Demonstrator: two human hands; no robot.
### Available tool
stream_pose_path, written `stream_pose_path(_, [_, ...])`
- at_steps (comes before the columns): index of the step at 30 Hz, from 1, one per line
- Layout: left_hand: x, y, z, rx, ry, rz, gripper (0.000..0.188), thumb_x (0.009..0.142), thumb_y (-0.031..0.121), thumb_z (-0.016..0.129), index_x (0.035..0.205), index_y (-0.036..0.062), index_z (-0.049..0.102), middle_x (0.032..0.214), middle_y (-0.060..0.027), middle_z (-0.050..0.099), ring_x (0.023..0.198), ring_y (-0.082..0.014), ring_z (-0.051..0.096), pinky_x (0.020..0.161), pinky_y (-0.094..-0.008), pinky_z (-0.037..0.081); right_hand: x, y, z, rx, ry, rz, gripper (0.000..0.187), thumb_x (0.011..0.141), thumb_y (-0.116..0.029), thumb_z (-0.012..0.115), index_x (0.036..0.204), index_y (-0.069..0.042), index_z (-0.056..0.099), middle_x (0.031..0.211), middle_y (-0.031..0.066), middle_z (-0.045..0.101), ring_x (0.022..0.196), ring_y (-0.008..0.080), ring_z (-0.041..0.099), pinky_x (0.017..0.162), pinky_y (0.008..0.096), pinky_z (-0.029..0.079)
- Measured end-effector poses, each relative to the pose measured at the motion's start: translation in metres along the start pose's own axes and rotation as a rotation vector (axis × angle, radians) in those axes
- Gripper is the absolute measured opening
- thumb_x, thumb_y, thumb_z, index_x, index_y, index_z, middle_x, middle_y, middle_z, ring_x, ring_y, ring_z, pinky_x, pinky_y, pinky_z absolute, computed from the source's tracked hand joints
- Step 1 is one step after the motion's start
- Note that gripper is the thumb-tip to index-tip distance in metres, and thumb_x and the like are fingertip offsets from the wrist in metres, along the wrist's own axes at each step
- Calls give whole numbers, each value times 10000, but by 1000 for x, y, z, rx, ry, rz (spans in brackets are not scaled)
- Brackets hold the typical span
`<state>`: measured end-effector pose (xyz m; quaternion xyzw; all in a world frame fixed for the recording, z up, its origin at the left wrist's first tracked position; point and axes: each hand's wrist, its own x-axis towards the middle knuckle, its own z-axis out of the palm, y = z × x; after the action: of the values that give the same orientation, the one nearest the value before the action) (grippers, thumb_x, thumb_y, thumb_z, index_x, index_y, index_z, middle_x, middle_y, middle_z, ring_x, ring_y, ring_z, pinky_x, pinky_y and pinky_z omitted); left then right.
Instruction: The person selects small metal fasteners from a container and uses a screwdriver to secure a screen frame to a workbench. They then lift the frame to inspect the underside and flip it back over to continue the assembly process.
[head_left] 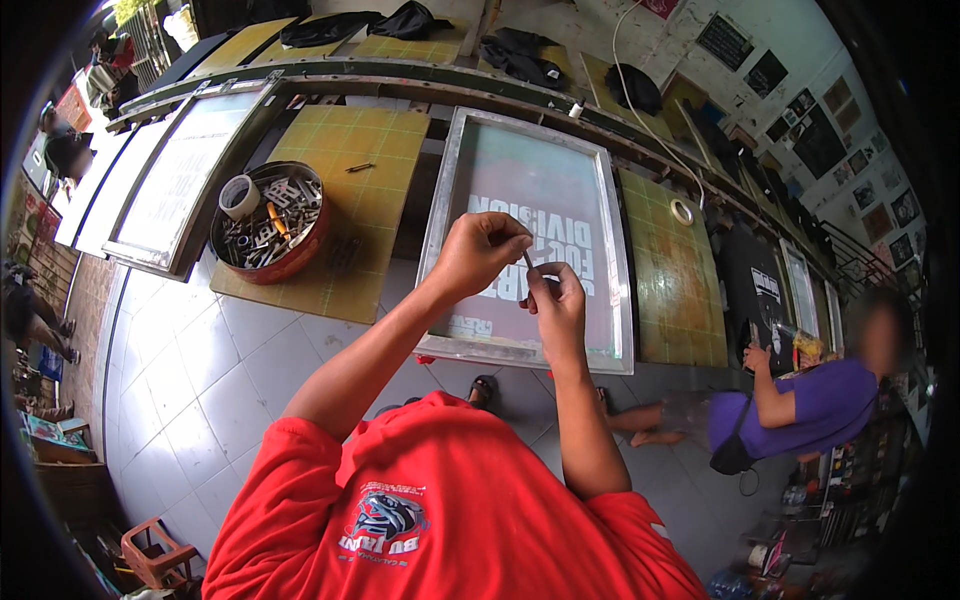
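In front of me, above a framed printing screen [620, 290], both my hands are brought close together. A small thin dark piece [529, 260], too small to name, stands between their fingertips. My left hand [470, 252] is closed in a pinch at its upper end, and my right hand [557, 300] pinches its lower end. The screen has a metal frame and pale mesh with light block lettering, upside down from my side. It lies on the printing bench below my hands.
Left of the screen, a round red tin [285, 265] of metal parts and a tape roll [238, 197] sits on a yellow board [370, 230]. Another tape roll [682, 211] lies on the right board [660, 280]. A person in purple [820, 410] works at the right.
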<state>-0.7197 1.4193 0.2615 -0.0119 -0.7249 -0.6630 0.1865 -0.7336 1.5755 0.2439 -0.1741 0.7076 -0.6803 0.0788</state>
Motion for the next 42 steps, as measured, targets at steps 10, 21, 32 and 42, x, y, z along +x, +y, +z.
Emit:
stream_pose_path(10, [5,-5,-5,18,-35,-37,97,843,48,633,846,-48,647,689,-28,614,638,-63,550,584,-221,460,8,11,0,27,-70,31,227,975,-197,433,856,-38,544,567,-11,424,511,68,420,550,242,416])
stream_pose_path(21, [10,-13,5,33,-64,-75,91,841,47,636,848,-43,647,700,-30,620,642,-68,557,585,-223,460,11,16,-11,195,-32,98,253,974,-229,424,887,-30,552,586,-3,458,489,82,441,528,255,429])
stream_pose_path(32, [14,-14,13,73,-102,-118,91,839,46,633,855,-42,650,690,-25,613,640,-63,552,579,-221,453,10,25,-23,184,-37,157,269,980,-225,398,983,-16,567,581,21,511,493,95,483,518,256,437])
stream_pose_path(42, [23,-22,32,125,-131,-122,128,824,76,635,845,-48,657,667,-30,615,621,-71,557,574,-236,461,15,35,-46,67,-48,136,230,938,-227,514,1007,-11,546,673,69,608,584,130,585,567,260,469])
